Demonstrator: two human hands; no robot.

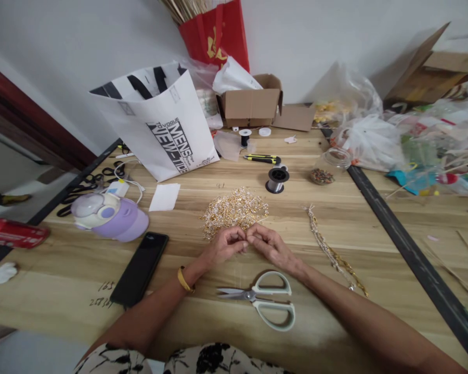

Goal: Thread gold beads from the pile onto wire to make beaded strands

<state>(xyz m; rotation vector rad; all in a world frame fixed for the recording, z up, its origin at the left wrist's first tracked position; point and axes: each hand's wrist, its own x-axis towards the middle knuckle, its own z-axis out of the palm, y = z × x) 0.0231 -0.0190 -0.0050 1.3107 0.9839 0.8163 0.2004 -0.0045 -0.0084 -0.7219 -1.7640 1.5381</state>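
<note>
Fingertip to fingertip, my left hand (225, 245) and my right hand (270, 243) meet just in front of a pile of small gold and clear beads or charms (236, 208). Both hands are closed in a pinch. What they hold is too small to make out. Faint thin lines like thread hang below my left fingers. Scissors with pale green handles (253, 296) lie spread on the table between my forearms. To the right rest several finished-looking gold and silver bead strands (329, 249), knotted at one end.
A black phone (139, 270), a purple bottle (117, 221) and a white paper (164, 197) lie left. Behind the pile are a wire spool (276, 179), a box cutter (262, 159) and a jar of beads (327, 169). A white bag (159, 124) and a cardboard box (251, 106) stand farther back.
</note>
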